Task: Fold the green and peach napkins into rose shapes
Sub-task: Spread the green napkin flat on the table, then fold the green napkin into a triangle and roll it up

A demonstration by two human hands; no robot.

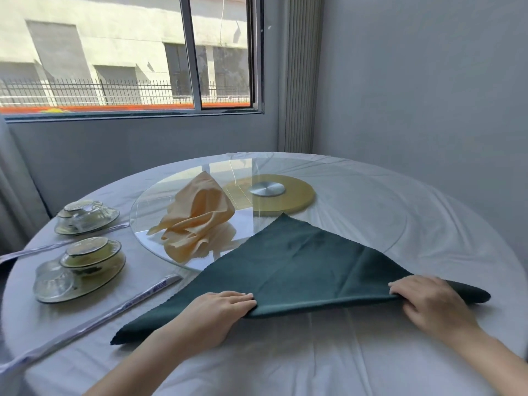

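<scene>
The dark green napkin [297, 261] lies folded into a triangle on the white tablecloth, its apex pointing away from me onto the glass turntable. My left hand [211, 318] grips the near folded edge left of centre, fingers curled over the fabric. My right hand [434, 304] grips the same edge at the right, where the cloth is turned up into a thick roll. The peach napkin [197, 215] sits crumpled in a loose heap on the glass turntable, beyond and left of the green one.
A round glass turntable [357, 224] with a yellow disc base [297, 195] fills the table's middle. Two place settings of stacked bowls and plates [83, 267] [85, 217] stand at the left, with wrapped chopsticks [120, 307] beside them. Window and grey walls lie behind.
</scene>
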